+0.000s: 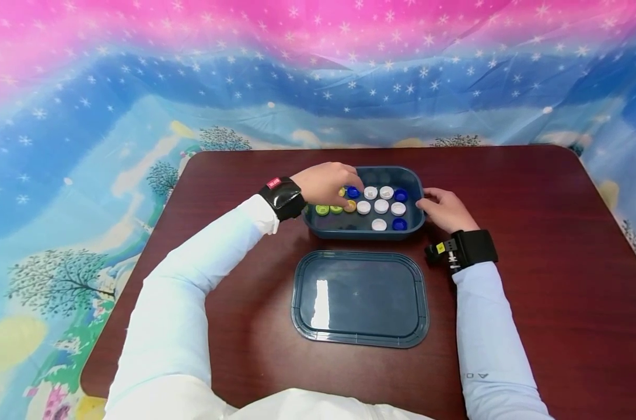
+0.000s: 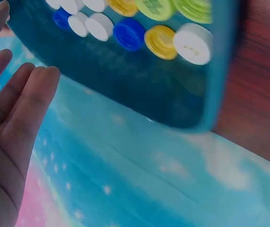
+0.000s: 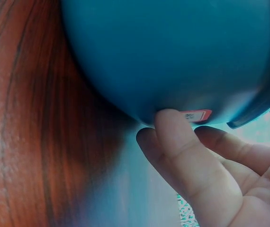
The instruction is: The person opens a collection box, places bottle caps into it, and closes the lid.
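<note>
A dark blue-grey plastic box [image 1: 360,234] stands on the table with bottle caps inside in white, blue, yellow and green. My left hand [image 1: 325,184] reaches over its left part, thumb and forefinger spread apart above a blue cap [image 1: 352,192] and a yellow cap [image 1: 349,206]. In the left wrist view the fingers of this hand [image 2: 19,113] are fairly straight and nothing shows between them. My right hand [image 1: 446,211] grips the box's right end, thumb at the rim. The right wrist view shows its fingers [image 3: 184,151] against the outer wall, beside a small red-edged label [image 3: 195,115].
A matching lid [image 1: 360,297] lies flat on the dark red wooden table [image 1: 538,262], in front of the box. A patterned cloth [image 1: 318,76] hangs behind the table. Both wrists wear black straps; a small device [image 1: 441,249] sticks out from the right one.
</note>
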{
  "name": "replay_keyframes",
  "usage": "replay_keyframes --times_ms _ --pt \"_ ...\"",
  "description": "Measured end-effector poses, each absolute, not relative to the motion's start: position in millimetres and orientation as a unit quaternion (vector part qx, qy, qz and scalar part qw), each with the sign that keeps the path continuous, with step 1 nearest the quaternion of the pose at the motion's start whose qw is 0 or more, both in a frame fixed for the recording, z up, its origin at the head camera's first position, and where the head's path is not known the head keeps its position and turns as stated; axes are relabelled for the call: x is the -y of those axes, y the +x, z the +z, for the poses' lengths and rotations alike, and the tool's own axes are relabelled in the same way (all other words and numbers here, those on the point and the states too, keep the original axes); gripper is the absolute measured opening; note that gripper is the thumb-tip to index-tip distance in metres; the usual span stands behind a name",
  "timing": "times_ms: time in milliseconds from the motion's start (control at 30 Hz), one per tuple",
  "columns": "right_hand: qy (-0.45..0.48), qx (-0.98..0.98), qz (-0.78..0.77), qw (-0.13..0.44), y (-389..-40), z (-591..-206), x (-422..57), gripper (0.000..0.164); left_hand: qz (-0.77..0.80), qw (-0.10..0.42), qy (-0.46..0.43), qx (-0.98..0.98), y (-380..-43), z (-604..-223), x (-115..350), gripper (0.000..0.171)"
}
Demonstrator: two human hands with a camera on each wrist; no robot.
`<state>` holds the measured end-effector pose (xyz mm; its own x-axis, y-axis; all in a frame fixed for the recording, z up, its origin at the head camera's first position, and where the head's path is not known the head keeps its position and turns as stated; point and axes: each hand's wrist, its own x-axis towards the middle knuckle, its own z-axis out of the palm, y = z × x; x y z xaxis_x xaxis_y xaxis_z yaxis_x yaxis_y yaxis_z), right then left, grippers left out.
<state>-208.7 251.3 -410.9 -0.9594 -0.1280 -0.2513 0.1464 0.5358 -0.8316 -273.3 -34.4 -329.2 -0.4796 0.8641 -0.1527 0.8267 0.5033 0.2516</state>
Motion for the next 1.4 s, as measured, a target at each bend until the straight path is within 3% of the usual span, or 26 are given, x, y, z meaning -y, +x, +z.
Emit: replay_keyframes --times_ms 667,1100,1400 --pt "0.003 -0.870 -0.472 0.144 -207 -411 -251 0.062 0.109 0.090 0.396 -0.907 -268 -334 134 0.042" --pt "0.007 -0.872 -0.469 0.143 -207 -412 -251 0.062 0.136 0.104 0.279 -0.945 -251 -367 200 0.043" --pt "0.004 -0.871 -0.470 0.145 -208 -411 -249 0.063 0.130 0.112 0.239 -0.956 -248 -388 219 0.038"
